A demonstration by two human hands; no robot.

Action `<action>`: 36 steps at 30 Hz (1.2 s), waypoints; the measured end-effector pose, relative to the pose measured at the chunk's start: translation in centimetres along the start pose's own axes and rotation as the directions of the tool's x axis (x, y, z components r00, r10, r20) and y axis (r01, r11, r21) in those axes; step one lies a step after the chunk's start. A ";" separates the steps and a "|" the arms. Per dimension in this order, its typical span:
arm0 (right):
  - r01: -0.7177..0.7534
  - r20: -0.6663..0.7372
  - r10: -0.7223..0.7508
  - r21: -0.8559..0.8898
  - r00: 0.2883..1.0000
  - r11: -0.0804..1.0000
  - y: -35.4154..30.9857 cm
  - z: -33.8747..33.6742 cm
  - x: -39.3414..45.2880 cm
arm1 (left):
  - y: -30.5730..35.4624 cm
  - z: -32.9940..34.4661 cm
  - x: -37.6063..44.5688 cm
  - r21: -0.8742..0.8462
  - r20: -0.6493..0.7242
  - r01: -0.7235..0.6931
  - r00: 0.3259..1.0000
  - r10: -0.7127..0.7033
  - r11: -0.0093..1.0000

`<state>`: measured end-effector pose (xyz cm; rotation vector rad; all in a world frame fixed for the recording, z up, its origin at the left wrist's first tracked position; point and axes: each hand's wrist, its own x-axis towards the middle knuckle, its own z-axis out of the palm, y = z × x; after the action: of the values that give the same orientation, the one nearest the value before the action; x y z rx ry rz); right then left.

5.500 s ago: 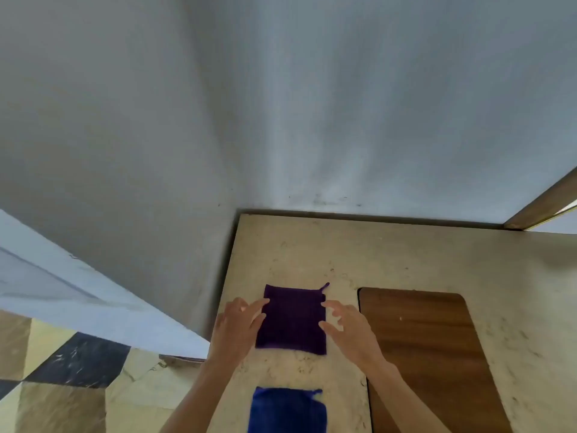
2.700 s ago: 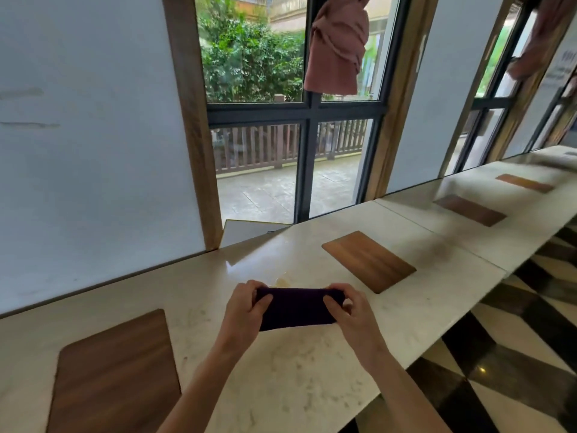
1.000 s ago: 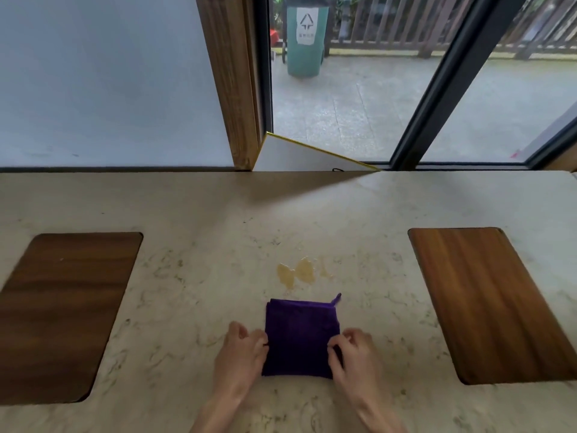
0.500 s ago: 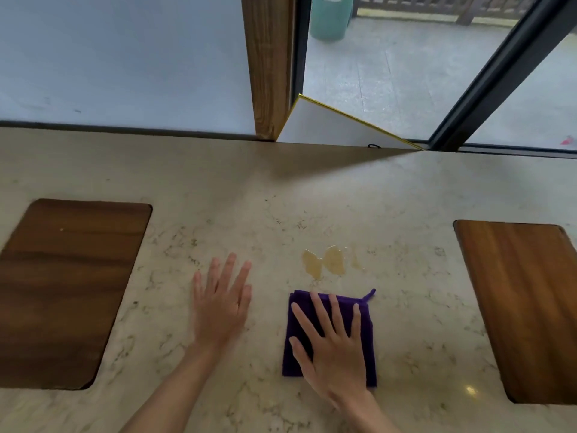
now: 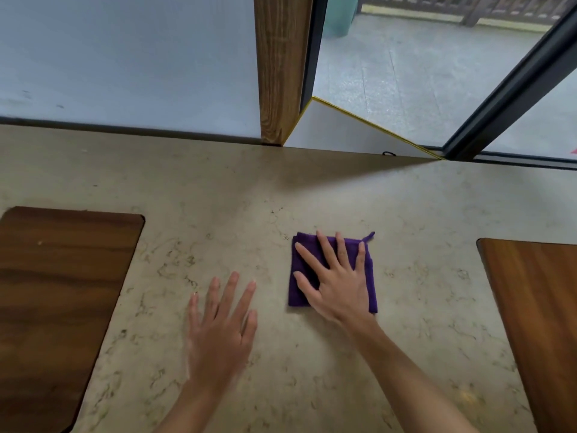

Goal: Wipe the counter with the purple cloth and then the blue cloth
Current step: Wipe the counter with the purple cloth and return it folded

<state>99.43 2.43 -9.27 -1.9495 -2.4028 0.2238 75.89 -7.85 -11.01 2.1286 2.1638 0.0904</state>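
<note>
Head view: the right hand (image 5: 338, 282) lay flat on the purple cloth (image 5: 368, 276), fingers spread wide and straight, palm down, pinning it to the counter (image 5: 281, 195) rather than gripping it. The cloth sat folded into a neat rectangle, a small loop (image 5: 370, 235) poking out at its far right corner. It lay mid-counter, between the two wooden insets, nearer the right one. The left hand (image 5: 220, 323) was just beside the cloth to its left, clear of it, fingers open and fanned, holding nothing; it looked a touch blurred, and whether the palm pressed the stone or hung just above it could not be told. Both forearms came in bare from the bottom edge. The left inset (image 5: 59, 295) was dark brown, the right inset (image 5: 537, 307) a warmer brown, both flush in the pale marbled top. Behind the counter stood a grey wall (image 5: 125, 57), a wooden post (image 5: 281, 67), a white board (image 5: 340, 132) with a yellow edge, and a dark window frame (image 5: 512, 89) with paved ground outside. No blue cloth showed anywhere in this view.
</note>
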 end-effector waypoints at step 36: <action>-0.271 0.062 0.270 0.006 0.961 0.963 11.6 -3.0 8.1 | 0.2 -0.6 0.2 -0.009 0.068 0.014 0.998 -0.013 1.000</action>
<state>109.33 12.88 -8.35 -2.2926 -2.1525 0.3115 76.07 -7.59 -10.44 2.0803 2.1353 0.0271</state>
